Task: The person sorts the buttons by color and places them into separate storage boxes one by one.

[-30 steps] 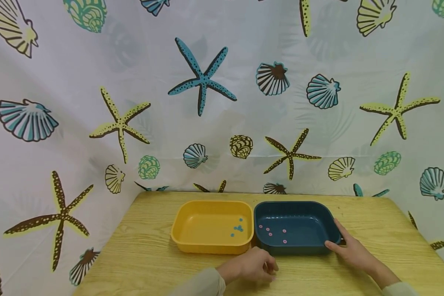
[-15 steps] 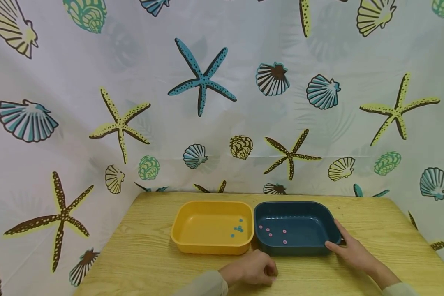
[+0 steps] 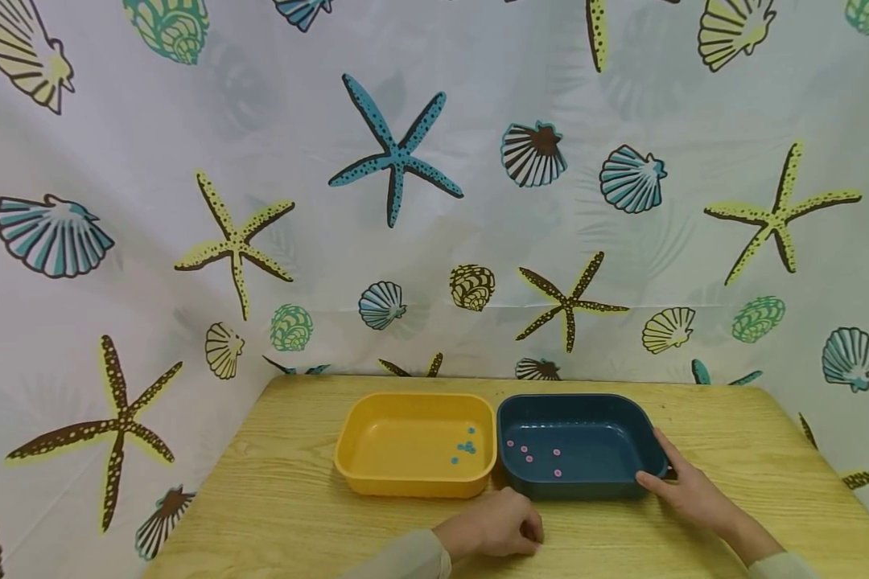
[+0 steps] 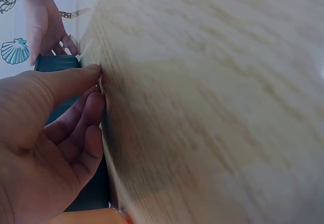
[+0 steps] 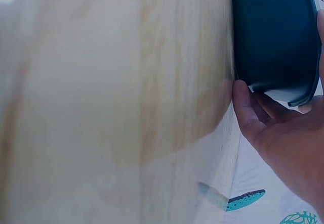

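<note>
My left hand (image 3: 496, 523) rests low on the table in front of the two trays, fingers curled. In the left wrist view its thumb and fingertips (image 4: 92, 102) bend toward the wood; whether anything tiny sits between them is hidden. My right hand (image 3: 695, 494) holds the right end of a dark blue tray (image 3: 586, 489), thumb at the front corner and fingers along the side. Several small pink rings (image 3: 557, 473) lie in that tray. Beside it on the left, a yellow tray (image 3: 413, 486) contains several small blue rings (image 3: 455, 461).
Both trays stand side by side on a light wooden table (image 3: 282, 482). A white cloth (image 3: 434, 241) printed with starfish and shells hangs behind the table and along both sides.
My left hand has shifted slightly and its fingers have drawn closer together near the table. My right hand and both trays stay where they were.
</note>
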A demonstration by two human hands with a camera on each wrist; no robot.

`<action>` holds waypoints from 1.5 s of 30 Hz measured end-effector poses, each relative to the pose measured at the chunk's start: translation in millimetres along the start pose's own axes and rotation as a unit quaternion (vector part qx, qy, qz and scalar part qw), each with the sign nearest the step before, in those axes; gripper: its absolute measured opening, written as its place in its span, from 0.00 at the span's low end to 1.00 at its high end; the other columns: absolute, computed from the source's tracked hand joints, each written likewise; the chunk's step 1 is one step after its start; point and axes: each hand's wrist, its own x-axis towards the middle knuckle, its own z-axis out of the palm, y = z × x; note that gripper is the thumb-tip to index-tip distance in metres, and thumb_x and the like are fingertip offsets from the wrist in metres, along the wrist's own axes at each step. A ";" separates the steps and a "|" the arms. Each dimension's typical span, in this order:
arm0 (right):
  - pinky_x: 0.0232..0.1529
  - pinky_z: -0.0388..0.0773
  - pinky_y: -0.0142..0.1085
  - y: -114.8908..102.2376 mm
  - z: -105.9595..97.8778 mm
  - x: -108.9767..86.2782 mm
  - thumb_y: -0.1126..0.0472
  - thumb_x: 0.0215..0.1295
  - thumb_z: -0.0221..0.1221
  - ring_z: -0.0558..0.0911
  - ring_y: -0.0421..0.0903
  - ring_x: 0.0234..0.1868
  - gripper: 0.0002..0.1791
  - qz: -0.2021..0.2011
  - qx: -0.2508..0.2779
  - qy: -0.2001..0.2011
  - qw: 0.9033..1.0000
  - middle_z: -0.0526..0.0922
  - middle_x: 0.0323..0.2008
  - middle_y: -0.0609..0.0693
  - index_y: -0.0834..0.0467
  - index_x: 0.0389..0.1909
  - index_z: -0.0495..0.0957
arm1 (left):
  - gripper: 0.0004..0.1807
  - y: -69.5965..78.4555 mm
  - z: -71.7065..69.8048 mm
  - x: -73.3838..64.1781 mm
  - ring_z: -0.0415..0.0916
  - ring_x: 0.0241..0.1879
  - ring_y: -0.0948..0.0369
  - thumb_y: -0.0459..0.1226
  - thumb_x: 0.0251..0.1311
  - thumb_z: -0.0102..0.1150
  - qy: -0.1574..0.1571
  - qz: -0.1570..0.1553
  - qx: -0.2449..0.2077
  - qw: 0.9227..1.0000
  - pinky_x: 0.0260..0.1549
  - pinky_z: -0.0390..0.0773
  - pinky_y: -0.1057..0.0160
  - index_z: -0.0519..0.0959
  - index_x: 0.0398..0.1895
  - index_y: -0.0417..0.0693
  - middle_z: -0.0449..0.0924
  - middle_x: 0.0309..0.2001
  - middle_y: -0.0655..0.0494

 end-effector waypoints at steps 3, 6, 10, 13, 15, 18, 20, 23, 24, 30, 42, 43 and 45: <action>0.58 0.63 0.56 0.4 -0.1 0.0 0.47 0.67 0.56 0.62 0.69 0.63 0.50 0.001 -0.001 0.000 1.000 0.43 0.69 0.75 0.61 0.74 0.33 | 0.02 -0.5 0.4 0.8 0.68 0.25 0.78 0.36 0.56 0.66 0.000 0.000 0.002 1.000 0.27 0.69 0.79 0.86 0.30 0.55 0.77 0.25 0.72; 0.58 0.63 0.56 1.5 -0.3 0.6 0.47 0.67 0.56 0.62 0.69 0.63 0.50 0.001 -0.001 0.000 1.000 0.43 0.69 0.75 0.61 0.74 0.33 | 0.03 -1.6 1.2 1.3 0.68 0.25 0.78 0.36 0.56 0.66 0.002 0.003 0.001 1.000 0.27 0.69 0.79 0.86 0.30 0.55 0.78 0.25 0.72; 0.58 0.64 0.55 2.3 -0.4 1.1 0.48 0.67 0.56 0.63 0.69 0.63 0.50 -0.001 0.003 0.000 1.000 0.43 0.69 0.75 0.61 0.74 0.33 | 0.02 -2.5 2.1 1.9 0.69 0.25 0.79 0.36 0.56 0.66 0.005 0.008 0.002 1.000 0.27 0.69 0.80 0.86 0.29 0.55 0.78 0.25 0.72; 0.57 0.65 0.55 2.4 -0.4 1.1 0.48 0.67 0.56 0.63 0.69 0.63 0.50 -0.002 0.005 -0.001 1.000 0.43 0.69 0.75 0.61 0.74 0.33 | 0.03 -1.5 1.3 1.8 0.68 0.24 0.79 0.36 0.56 0.66 0.006 0.007 0.004 1.000 0.27 0.69 0.80 0.86 0.29 0.55 0.78 0.25 0.72; 0.57 0.65 0.55 2.6 -0.4 1.2 0.48 0.67 0.56 0.63 0.69 0.63 0.50 -0.003 0.003 -0.001 1.000 0.43 0.69 0.75 0.61 0.74 0.33 | 0.03 -0.1 0.0 1.5 0.68 0.24 0.78 0.36 0.56 0.66 0.006 0.006 0.004 1.000 0.27 0.69 0.79 0.85 0.28 0.55 0.78 0.24 0.72; 0.57 0.65 0.55 3.2 -0.2 1.7 0.48 0.67 0.56 0.63 0.69 0.63 0.50 -0.004 0.001 0.000 1.000 0.43 0.69 0.75 0.62 0.74 0.33 | 0.03 1.1 -2.0 1.8 0.68 0.24 0.78 0.35 0.56 0.66 0.003 0.006 0.007 1.000 0.27 0.69 0.79 0.85 0.28 0.54 0.77 0.23 0.72; 0.57 0.65 0.55 3.4 -0.1 1.8 0.48 0.67 0.56 0.64 0.68 0.62 0.50 -0.005 -0.001 0.001 1.000 0.43 0.69 0.75 0.62 0.74 0.33 | 0.03 1.5 -2.3 2.7 0.68 0.23 0.78 0.35 0.56 0.66 0.000 0.000 0.004 1.000 0.26 0.68 0.79 0.85 0.28 0.54 0.76 0.22 0.73; 0.57 0.65 0.55 3.5 -0.2 1.8 0.48 0.67 0.56 0.64 0.68 0.62 0.50 -0.004 0.000 0.000 1.000 0.43 0.69 0.75 0.62 0.74 0.33 | 0.03 1.7 -1.6 4.1 0.68 0.23 0.77 0.36 0.55 0.66 -0.003 -0.013 0.002 1.000 0.26 0.68 0.78 0.84 0.27 0.54 0.75 0.21 0.73; 0.57 0.65 0.55 3.4 -0.2 1.8 0.48 0.67 0.56 0.64 0.68 0.62 0.50 -0.003 0.001 -0.001 1.000 0.43 0.69 0.75 0.61 0.74 0.33 | 0.03 1.7 -0.8 4.4 0.68 0.22 0.76 0.36 0.55 0.66 -0.002 -0.018 0.002 1.000 0.25 0.68 0.78 0.84 0.26 0.54 0.74 0.21 0.73; 0.58 0.64 0.56 2.5 -0.7 1.1 0.47 0.68 0.55 0.62 0.69 0.63 0.50 0.003 0.002 -0.007 1.000 0.42 0.69 0.74 0.60 0.74 0.32 | 0.06 2.0 1.5 3.9 0.67 0.20 0.73 0.36 0.53 0.68 0.002 -0.055 -0.028 0.998 0.23 0.68 0.75 0.81 0.23 0.55 0.71 0.19 0.70; 0.58 0.64 0.56 -0.2 0.0 0.3 0.47 0.67 0.55 0.63 0.69 0.63 0.50 0.006 -0.002 -0.003 1.000 0.42 0.69 0.75 0.62 0.74 0.33 | 0.09 -5.8 -4.1 -4.6 0.67 0.20 0.71 0.36 0.54 0.66 0.026 -0.070 -0.092 0.993 0.31 0.65 0.72 0.77 0.21 0.56 0.72 0.19 0.69; 0.58 0.64 0.56 -0.4 0.0 0.1 0.47 0.67 0.55 0.63 0.69 0.63 0.50 0.007 -0.003 -0.003 1.000 0.43 0.69 0.75 0.62 0.74 0.33 | 0.09 -5.6 -6.1 -5.8 0.68 0.20 0.71 0.36 0.54 0.66 0.029 -0.072 -0.099 0.992 0.31 0.66 0.72 0.77 0.22 0.56 0.72 0.19 0.69; 0.57 0.64 0.56 -0.9 0.1 -0.3 0.47 0.67 0.56 0.63 0.69 0.63 0.50 0.006 -0.003 -0.002 1.000 0.43 0.69 0.75 0.62 0.74 0.33 | 0.09 -5.0 -10.0 -8.3 0.68 0.19 0.70 0.34 0.55 0.66 0.031 -0.078 -0.125 0.989 0.28 0.69 0.72 0.77 0.22 0.55 0.73 0.19 0.67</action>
